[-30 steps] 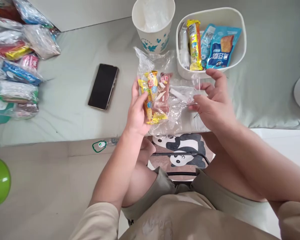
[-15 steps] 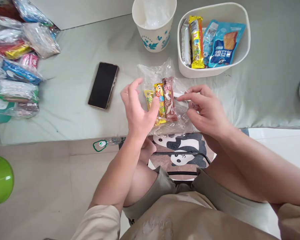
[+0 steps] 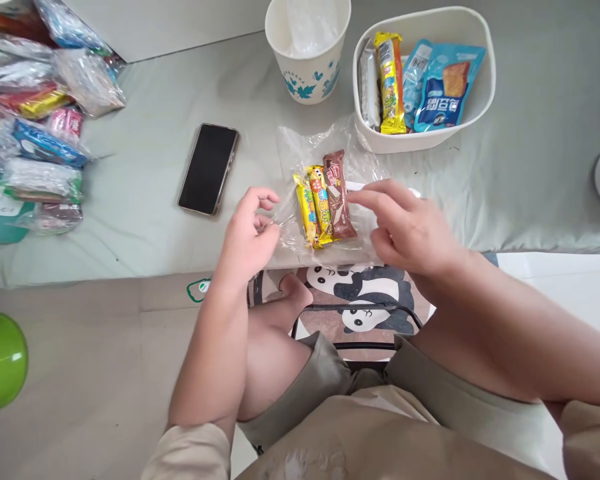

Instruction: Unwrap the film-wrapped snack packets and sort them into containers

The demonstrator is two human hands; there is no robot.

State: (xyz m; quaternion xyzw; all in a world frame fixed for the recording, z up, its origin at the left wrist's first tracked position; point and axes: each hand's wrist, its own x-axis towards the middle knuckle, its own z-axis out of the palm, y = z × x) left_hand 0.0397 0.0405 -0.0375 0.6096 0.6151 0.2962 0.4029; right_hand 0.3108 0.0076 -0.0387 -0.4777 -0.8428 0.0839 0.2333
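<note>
A clear plastic bag [image 3: 300,145] lies flat near the front edge of the padded surface. Grouped on or inside it are two yellow snack packets, the left one [image 3: 307,212] and the middle one [image 3: 322,200], and a brown wafer packet [image 3: 339,195]; which, I cannot tell. My left hand [image 3: 250,233] is at the bag's left edge, fingers loosely bent and thumb apart, with nothing visible between them. On the other side, my right hand [image 3: 405,223] is open over the bag, its index finger stretched toward the brown packet's right edge.
Behind the bag stand a paper cup [image 3: 307,90] lined with plastic and a white bin [image 3: 430,141] holding several snack packs. A phone [image 3: 209,169] lies left of my hands. Wrapped packages [image 3: 45,143] are heaped at far left. A green container [image 3: 3,360] is below.
My left hand has drawn back left and down, away from the packets. The packets now lie closer together, with the left yellow one tilted. My right hand has shifted slightly, its index finger straighter.
</note>
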